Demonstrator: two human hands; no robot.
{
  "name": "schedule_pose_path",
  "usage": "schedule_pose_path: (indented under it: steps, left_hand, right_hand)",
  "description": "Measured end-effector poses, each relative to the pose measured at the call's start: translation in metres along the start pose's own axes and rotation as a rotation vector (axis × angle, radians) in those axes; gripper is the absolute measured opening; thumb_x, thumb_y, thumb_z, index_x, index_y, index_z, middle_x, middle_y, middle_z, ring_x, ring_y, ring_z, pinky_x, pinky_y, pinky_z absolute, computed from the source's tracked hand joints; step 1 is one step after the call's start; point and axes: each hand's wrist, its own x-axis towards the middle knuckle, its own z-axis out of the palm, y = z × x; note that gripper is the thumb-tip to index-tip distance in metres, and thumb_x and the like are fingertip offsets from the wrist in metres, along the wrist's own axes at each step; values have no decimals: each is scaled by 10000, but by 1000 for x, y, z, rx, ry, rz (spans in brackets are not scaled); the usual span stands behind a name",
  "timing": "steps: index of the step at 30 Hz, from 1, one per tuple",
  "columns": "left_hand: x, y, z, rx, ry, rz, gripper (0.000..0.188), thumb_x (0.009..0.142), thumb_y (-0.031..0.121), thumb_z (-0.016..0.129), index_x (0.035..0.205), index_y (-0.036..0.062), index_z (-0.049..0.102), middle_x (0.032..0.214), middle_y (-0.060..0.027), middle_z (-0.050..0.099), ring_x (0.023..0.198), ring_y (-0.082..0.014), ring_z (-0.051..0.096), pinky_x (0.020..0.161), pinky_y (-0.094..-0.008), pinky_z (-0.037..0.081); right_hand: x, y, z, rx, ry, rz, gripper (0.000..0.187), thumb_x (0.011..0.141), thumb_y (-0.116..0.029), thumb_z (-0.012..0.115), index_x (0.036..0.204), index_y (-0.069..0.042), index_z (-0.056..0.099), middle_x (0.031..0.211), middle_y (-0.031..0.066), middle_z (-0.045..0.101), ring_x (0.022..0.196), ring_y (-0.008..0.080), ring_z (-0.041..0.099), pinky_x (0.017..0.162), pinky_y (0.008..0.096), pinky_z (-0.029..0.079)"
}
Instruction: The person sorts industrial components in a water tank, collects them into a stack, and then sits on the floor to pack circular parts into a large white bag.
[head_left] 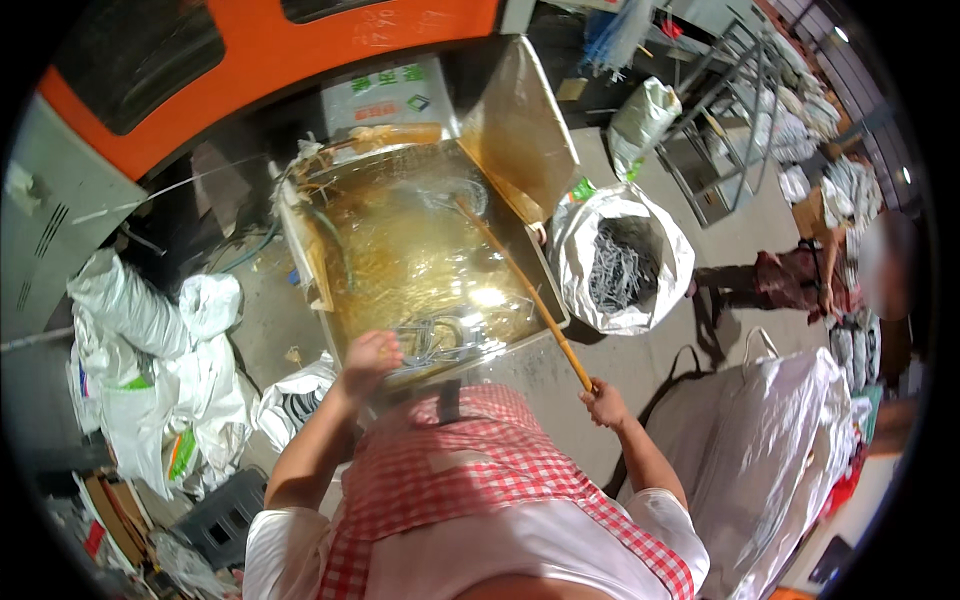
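Observation:
A long wooden pole (540, 305) slants across the right side of a tub of yellowish liquid (410, 230). My right hand (605, 403) is wrapped around its near end, outside the tub's near right corner. At the pole's far end, a pale, rounded, mesh-like shape (462, 197) shows in the liquid, blurred by glare. My left hand (372, 360) is closed over the tub's near left edge; whatever it may hold is hidden. Beside it, a bundle of thin grey looped pieces (435, 335) lies at the near end of the tub.
Right of the tub stands an open white sack (625, 260) of grey strips. A big white bulk bag (745, 460) fills the near right, and another person (790, 280) is beyond it. White sacks (170, 360) crowd the left. An orange machine (270, 60) borders the far side.

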Motion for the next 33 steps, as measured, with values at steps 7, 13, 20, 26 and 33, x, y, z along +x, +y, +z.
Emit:
schedule_pose_path:
  steps: [7,13,20,26,33]
  left_hand:
    - [33,0,47,92,-203,-138,156,877,142,450,948,13,500,779,-67,541,654,-171,541,587,-277,475]
    - [44,-7,55,261,-287,-234,142,860,145,475,930,23,498,757,-67,531,638,-175,529,573,-286,469]
    - [67,-58,46,276,-267,-379,136,876,129,447,923,13,498,714,-75,554,568,-178,560,496,-280,490]
    - [62,-75,89,306,-312,-382,125,880,129,442,923,26,498,724,-74,556,576,-184,564,500,-288,491]
    - [70,-65,141,249,-149,-341,143,898,158,423,899,37,498,677,-54,536,550,-163,543,477,-270,480]
  right_hand:
    - [-45,130,75,-72,271,-117,393,825,-255,556,1122,-8,480,626,80,547,473,179,521,440,307,431]
    - [-164,183,123,-246,373,193,360,787,-379,554,807,-23,507,723,205,579,707,380,561,613,440,440]
    - [-282,190,224,-21,567,415,363,803,-377,531,751,-18,504,620,190,557,625,387,551,569,441,421]
    - [-184,190,175,115,656,370,372,804,-371,522,789,1,538,727,242,560,714,391,554,619,442,423]
    - [71,196,22,301,687,125,251,765,-212,562,866,16,535,593,103,550,478,178,557,408,305,440]
